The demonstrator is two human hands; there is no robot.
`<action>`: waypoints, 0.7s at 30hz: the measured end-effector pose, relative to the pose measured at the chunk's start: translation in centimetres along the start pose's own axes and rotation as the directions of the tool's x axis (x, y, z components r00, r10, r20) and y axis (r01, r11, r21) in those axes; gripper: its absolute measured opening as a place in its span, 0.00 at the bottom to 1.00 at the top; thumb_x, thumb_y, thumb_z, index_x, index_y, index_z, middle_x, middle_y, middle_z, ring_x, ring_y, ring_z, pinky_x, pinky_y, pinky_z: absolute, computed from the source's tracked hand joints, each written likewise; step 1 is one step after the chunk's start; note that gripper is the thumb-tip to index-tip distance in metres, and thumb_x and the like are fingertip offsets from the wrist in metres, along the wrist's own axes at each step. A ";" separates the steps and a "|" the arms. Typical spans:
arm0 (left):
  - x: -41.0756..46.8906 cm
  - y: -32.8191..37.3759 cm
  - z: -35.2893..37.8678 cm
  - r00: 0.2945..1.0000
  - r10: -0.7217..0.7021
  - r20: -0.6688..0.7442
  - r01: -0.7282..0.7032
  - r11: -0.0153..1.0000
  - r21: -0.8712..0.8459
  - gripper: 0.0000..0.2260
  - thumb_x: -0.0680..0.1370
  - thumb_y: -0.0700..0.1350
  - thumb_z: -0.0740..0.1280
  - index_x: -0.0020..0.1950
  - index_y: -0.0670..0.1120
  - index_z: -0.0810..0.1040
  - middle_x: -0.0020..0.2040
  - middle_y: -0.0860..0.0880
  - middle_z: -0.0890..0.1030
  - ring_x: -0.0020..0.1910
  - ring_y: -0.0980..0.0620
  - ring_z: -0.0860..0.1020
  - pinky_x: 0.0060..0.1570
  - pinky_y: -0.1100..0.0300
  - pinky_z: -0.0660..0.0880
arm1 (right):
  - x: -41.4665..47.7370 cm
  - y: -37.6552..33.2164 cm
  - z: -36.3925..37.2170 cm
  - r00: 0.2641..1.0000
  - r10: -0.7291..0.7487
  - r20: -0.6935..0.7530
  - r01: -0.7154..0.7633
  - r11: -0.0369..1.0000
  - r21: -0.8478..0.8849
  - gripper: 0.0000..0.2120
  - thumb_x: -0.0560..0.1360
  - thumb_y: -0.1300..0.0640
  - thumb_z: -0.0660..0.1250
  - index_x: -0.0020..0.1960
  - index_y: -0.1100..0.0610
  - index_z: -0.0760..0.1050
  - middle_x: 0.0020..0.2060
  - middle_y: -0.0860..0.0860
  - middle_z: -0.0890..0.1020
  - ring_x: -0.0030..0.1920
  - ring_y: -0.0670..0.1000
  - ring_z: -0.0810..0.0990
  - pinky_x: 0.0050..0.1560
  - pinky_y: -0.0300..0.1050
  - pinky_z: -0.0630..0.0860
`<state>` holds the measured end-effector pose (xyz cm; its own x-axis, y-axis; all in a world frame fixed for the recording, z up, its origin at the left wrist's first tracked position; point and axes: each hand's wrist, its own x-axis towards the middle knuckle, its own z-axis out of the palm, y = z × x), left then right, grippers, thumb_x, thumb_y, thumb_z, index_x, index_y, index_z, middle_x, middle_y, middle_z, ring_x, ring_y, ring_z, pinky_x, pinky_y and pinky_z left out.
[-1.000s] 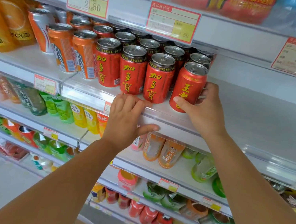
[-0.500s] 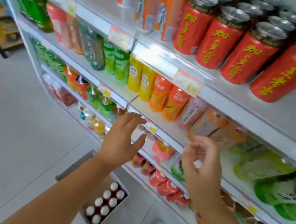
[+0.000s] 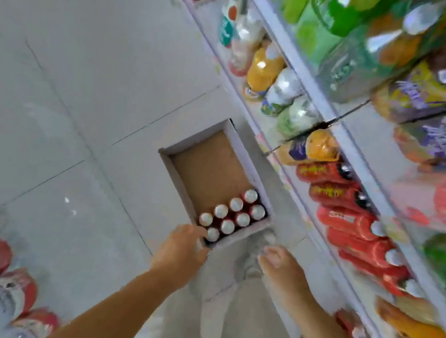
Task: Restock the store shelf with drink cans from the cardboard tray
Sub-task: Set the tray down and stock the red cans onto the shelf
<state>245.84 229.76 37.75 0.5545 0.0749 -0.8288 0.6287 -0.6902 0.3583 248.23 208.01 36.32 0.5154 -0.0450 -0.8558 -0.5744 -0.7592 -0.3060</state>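
Reaching down to the floor, the left hand (image 3: 184, 245) bends its fingers over the near corner of the shallow brown cardboard tray (image 3: 208, 163). Its fingertips are right beside the closest of the red drink cans with silver tops (image 3: 227, 226); whether they grip anything, I cannot tell. Eight cans stand in two rows just beyond those fingertips, and past them the tray's brown bottom shows. The right hand (image 3: 279, 267) holds nothing, its blurred fingers straight and close together, pointing toward the tray's near side. To the right of those fingers runs the white store shelf (image 3: 316, 75) of coloured bottles.
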 end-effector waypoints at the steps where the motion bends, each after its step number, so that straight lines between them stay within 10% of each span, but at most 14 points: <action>1: 2.6 -1.1 1.7 1.000 -0.001 0.006 0.002 1.000 -0.031 0.13 0.79 0.46 0.62 0.64 0.51 0.75 0.62 0.49 0.76 0.57 0.46 0.77 0.57 0.51 0.74 | 3.1 0.3 1.4 1.000 0.005 0.018 -0.004 1.000 -0.017 0.13 0.78 0.51 0.64 0.62 0.52 0.74 0.54 0.47 0.77 0.52 0.47 0.77 0.54 0.44 0.73; 8: 23.0 -7.8 13.4 1.000 -0.029 -0.012 0.027 0.991 -0.132 0.16 0.76 0.50 0.68 0.63 0.50 0.74 0.61 0.48 0.74 0.57 0.50 0.74 0.49 0.62 0.64 | 26.2 3.3 8.1 0.978 -0.209 -0.006 0.186 0.883 -0.430 0.18 0.73 0.52 0.69 0.62 0.55 0.76 0.59 0.56 0.75 0.60 0.57 0.74 0.58 0.49 0.71; 12: 31.3 -10.5 18.0 0.999 0.030 -0.039 -0.032 0.998 -0.054 0.30 0.76 0.52 0.70 0.75 0.50 0.63 0.72 0.48 0.65 0.68 0.45 0.68 0.66 0.54 0.66 | 35.2 4.2 9.7 0.913 -0.394 0.103 0.345 0.611 -0.713 0.29 0.70 0.47 0.72 0.68 0.50 0.71 0.72 0.54 0.63 0.71 0.59 0.60 0.66 0.54 0.64; 21: 37.2 -12.8 22.9 0.996 0.093 -0.016 -0.090 0.990 0.107 0.41 0.71 0.61 0.72 0.78 0.55 0.54 0.76 0.50 0.63 0.71 0.43 0.67 0.69 0.46 0.64 | 41.1 7.6 13.3 0.897 -0.351 0.270 0.383 0.308 -0.871 0.50 0.60 0.30 0.72 0.75 0.44 0.55 0.76 0.49 0.50 0.76 0.59 0.46 0.60 0.67 0.65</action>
<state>245.96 224.85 -7.54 0.6188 0.0220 -0.7852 0.5140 -0.7673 0.3835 256.55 209.05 -6.71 0.4921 0.4013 -0.7726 0.5745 -0.8165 -0.0582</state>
